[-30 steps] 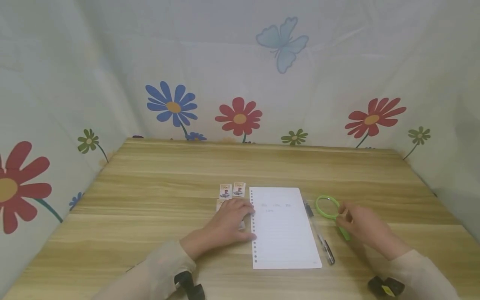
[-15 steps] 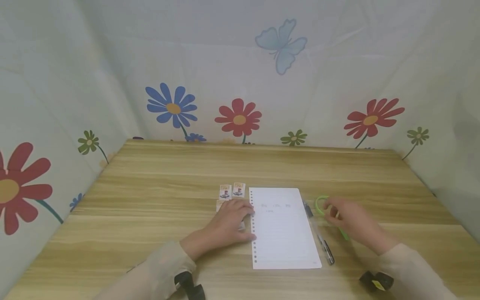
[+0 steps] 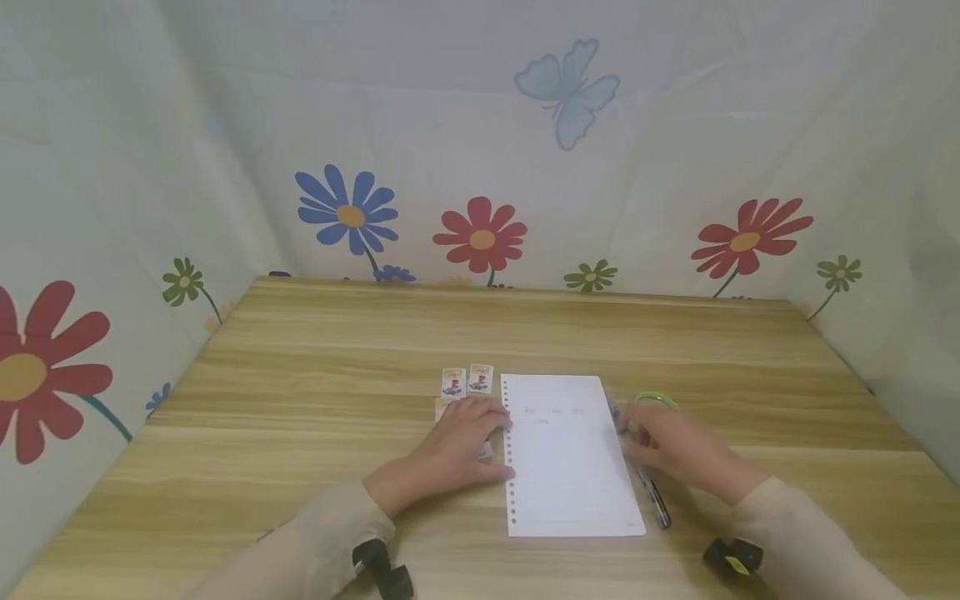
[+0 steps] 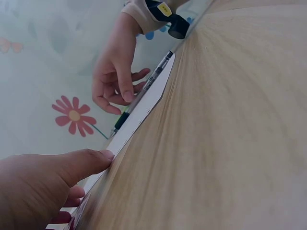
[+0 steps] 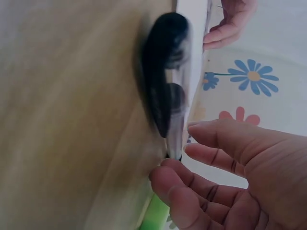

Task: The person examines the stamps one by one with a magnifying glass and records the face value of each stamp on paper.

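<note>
My left hand [image 3: 457, 446] rests on the left edge of a white hole-punched sheet of paper [image 3: 562, 475] and partly covers small picture cards [image 3: 453, 382]. The sheet carries a few faint handwritten marks near its top. Along its right side lies a clear pen with black ends [image 4: 148, 84]. My right hand [image 3: 682, 442] hovers over that pen, its fingers loosely bent and a gap between thumb and fingers in the right wrist view. Under the right hand, the green magnifying glass [image 3: 660, 397] is mostly hidden; its green handle [image 5: 154, 215] shows below the fingers.
Everything lies on a wood-grain table [image 3: 360, 325]. A white curtain [image 3: 450, 108] printed with flowers and a butterfly surrounds its back and sides. Black wrist cameras [image 3: 382, 570] are strapped to both forearms.
My right hand has moved left from the magnifying glass handle, across its lens, to the pen. The magnifying glass stays on the table. My left hand has held its place.
</note>
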The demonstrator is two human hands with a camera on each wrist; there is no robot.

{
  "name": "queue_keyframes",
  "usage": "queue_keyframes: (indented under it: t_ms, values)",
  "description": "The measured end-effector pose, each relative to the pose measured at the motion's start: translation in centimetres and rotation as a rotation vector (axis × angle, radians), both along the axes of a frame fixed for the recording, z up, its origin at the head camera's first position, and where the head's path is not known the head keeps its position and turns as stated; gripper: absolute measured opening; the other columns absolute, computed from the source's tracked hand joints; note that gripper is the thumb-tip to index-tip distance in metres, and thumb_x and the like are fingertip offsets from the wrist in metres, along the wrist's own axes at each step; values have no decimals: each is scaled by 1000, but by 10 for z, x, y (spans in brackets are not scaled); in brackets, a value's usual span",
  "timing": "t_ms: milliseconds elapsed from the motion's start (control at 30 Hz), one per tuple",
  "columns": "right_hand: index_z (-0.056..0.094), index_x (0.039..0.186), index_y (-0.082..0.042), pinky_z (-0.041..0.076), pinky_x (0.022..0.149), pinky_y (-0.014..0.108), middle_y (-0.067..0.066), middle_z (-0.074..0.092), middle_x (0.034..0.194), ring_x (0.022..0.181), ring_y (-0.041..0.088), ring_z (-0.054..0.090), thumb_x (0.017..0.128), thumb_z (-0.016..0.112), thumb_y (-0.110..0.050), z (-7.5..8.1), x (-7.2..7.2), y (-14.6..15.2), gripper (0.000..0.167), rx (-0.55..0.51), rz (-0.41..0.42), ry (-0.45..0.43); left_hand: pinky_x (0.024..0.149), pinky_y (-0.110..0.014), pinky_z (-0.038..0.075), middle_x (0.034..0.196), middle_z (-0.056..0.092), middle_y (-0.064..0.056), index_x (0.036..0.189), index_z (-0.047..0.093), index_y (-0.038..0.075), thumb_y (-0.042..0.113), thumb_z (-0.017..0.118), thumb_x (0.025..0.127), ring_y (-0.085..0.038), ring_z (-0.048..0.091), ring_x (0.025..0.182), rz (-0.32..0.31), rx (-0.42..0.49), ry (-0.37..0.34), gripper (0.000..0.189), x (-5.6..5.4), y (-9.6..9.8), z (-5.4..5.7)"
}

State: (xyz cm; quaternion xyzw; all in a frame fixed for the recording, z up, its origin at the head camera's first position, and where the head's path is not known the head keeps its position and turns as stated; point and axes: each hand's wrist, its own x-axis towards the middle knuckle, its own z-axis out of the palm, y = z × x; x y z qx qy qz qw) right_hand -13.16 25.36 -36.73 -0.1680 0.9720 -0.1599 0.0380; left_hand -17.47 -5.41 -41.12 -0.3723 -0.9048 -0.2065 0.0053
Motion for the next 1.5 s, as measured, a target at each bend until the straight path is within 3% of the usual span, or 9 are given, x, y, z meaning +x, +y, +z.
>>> queue_keyframes:
  t_ms: [467, 733, 933, 1200, 1500]
  values:
    - [58, 102, -8, 38, 49, 18, -6, 47, 66, 57, 5, 41, 88, 65, -9, -6, -3, -6, 16, 37, 20, -28, 116, -44, 28, 134, 56, -2, 124, 61, 12, 49, 73, 77, -23, 43, 132, 18, -23, -15, 62, -3, 1, -2]
    - [62, 105, -8, 42, 49, 20, -5, 51, 69, 58, 5, 44, 86, 64, -7, -1, -5, -4, 19, -30, 3, -47, 117, -44, 28, 135, 56, -2, 124, 60, 12, 49, 73, 77, -23, 43, 133, 19, -26, -16, 62, -2, 1, -2]
    - [64, 99, -7, 41, 50, 20, -5, 53, 68, 60, 6, 44, 86, 63, -4, 14, -5, -5, 14, -68, 4, 40, 116, -45, 29, 134, 56, -3, 123, 61, 11, 49, 74, 76, -24, 43, 132, 15, -17, -10, 62, -2, 1, -2]
    - [65, 99, -7, 47, 58, 21, -3, 63, 79, 68, 9, 50, 86, 65, -5, 30, -4, -12, 14, -44, -16, 157, 116, -45, 28, 135, 56, -3, 124, 61, 11, 48, 74, 76, -24, 43, 132, 13, -16, -10, 62, -2, 0, -4]
    - [66, 104, -8, 58, 70, 33, 0, 71, 88, 79, 11, 64, 84, 68, -3, 40, -2, -16, 21, -28, 20, 234, 116, -46, 29, 133, 56, -4, 123, 61, 10, 46, 75, 76, -26, 43, 132, 11, -6, -16, 60, -2, 0, -3]
